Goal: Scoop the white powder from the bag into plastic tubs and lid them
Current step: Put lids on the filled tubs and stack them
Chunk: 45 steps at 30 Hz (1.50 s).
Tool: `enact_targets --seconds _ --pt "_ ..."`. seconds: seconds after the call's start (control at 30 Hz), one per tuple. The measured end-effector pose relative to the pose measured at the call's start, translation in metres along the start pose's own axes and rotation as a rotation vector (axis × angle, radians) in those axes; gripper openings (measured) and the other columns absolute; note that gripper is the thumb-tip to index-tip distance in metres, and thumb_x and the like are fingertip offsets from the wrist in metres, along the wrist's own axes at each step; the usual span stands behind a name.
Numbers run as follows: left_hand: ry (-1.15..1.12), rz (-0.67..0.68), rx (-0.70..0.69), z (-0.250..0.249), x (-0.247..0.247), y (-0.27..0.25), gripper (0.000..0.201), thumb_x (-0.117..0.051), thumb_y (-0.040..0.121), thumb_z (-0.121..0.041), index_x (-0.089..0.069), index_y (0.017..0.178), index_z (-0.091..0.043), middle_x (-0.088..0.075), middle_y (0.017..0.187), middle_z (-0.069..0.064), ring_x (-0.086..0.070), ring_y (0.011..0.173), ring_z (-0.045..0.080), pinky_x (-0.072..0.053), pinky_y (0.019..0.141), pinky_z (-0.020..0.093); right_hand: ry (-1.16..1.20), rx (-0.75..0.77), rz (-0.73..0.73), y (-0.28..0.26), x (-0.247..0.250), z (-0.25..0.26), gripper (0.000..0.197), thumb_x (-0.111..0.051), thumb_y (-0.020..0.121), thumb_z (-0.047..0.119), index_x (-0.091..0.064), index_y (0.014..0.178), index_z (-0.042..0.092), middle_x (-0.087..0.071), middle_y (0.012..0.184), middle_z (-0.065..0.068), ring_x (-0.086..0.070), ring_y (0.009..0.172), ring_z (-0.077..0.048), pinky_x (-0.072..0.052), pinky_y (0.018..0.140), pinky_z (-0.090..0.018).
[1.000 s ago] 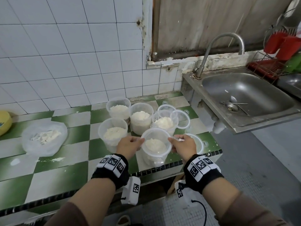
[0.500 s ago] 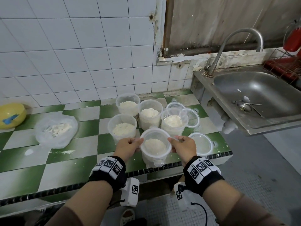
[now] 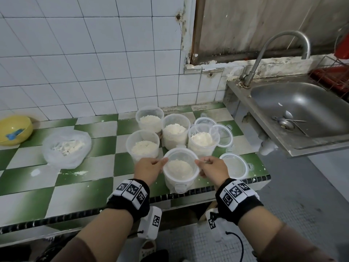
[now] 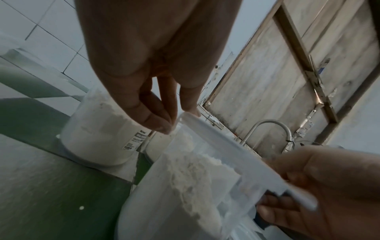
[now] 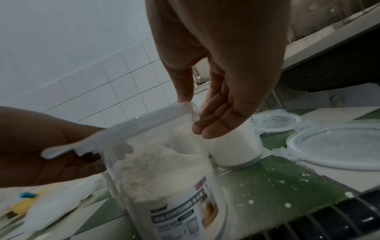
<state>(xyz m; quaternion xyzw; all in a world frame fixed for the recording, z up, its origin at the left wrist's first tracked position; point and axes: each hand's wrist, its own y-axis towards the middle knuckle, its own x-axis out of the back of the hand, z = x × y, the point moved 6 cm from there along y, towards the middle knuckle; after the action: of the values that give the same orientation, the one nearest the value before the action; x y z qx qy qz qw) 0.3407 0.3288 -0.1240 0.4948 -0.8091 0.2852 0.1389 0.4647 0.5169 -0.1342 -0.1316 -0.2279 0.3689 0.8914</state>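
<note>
Lidding stage, as I judge it. My left hand [image 3: 149,167] and right hand [image 3: 212,167] flank the front tub [image 3: 180,173] at lower centre of the head view, near the counter [image 3: 79,188] edge. Both grips pinch the rim of the lid [image 3: 180,155] on top, thumb above and fingers under the lip, as the wrist views show. The lid sits on the tub; whether it has snapped home I cannot tell, and the near latch tab seems to hang loose. Count of tubs: five, all holding powder, none brim-full. Four stand open just behind the front one: two in the back row, two in the middle. Count of loose lids: three that I can make out, one flat on the counter right of my right hand [image 3: 234,165], one leaning on the right-hand open tub [image 3: 221,136], one flat behind that [image 3: 204,121]; a fourth I cannot find. One bag [image 3: 67,148] at left of frame, slumped open, a little powder left inside. Scooping looks nearly or wholly done; four tubs still want lids. Spilled powder dusts the counter near the bag.
</note>
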Motion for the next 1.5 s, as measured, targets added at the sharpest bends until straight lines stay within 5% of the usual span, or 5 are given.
enact_targets --seconds 0.3,0.5,1.0,1.17,1.5 --pt "-0.081 0.002 -0.03 -0.003 0.003 0.004 0.018 -0.064 0.09 -0.033 -0.073 0.091 -0.018 -0.066 0.081 -0.007 -0.058 0.082 0.013 -0.043 0.077 0.024 -0.105 -0.011 0.391 -0.008 -0.011 0.01 0.054 -0.059 0.091 0.015 -0.039 0.137 0.036 -0.065 0.064 -0.01 -0.065 0.055 -0.021 -0.056 0.058 -0.033" --pt "-0.043 0.031 -0.054 -0.008 -0.003 0.013 0.026 -0.064 0.09 -0.037 -0.074 0.102 -0.016 -0.068 0.088 -0.005 -0.059 0.082 0.009 -0.042 0.078 0.023 -0.104 -0.161 0.599 -0.018 -0.013 0.014 0.038 -0.046 0.099 0.023 -0.042 0.137 0.025 -0.065 0.066 -0.021 -0.067 0.056 -0.026 -0.06 0.058 -0.038" --pt "-0.097 0.103 -0.153 -0.006 -0.005 0.003 0.032 -0.048 0.1 -0.021 -0.06 0.128 -0.014 -0.06 0.129 0.002 -0.05 0.121 0.016 -0.035 0.108 0.031 0.239 -0.26 0.383 -0.027 -0.032 -0.004 0.023 -0.035 0.102 0.018 -0.038 0.124 0.015 -0.067 0.06 -0.022 -0.068 0.054 -0.032 -0.059 0.053 -0.042" --pt "0.006 0.105 -0.213 -0.001 -0.005 -0.019 0.042 -0.038 0.103 -0.024 -0.042 0.142 -0.01 -0.046 0.14 0.002 -0.039 0.127 0.01 -0.025 0.101 0.019 0.27 -0.233 0.322 -0.028 -0.035 -0.005 0.03 -0.034 0.102 0.016 -0.033 0.131 0.015 -0.067 0.061 -0.023 -0.068 0.055 -0.033 -0.059 0.054 -0.043" --pt "-0.09 0.187 -0.117 0.01 -0.017 -0.028 0.039 -0.037 0.103 -0.03 -0.051 0.137 -0.015 -0.051 0.137 0.0 -0.042 0.121 0.008 -0.027 0.099 0.018 0.248 -0.185 0.328 -0.037 -0.037 0.0 0.031 -0.034 0.102 0.02 -0.031 0.133 0.015 -0.068 0.07 -0.025 -0.069 0.064 -0.035 -0.06 0.062 -0.044"
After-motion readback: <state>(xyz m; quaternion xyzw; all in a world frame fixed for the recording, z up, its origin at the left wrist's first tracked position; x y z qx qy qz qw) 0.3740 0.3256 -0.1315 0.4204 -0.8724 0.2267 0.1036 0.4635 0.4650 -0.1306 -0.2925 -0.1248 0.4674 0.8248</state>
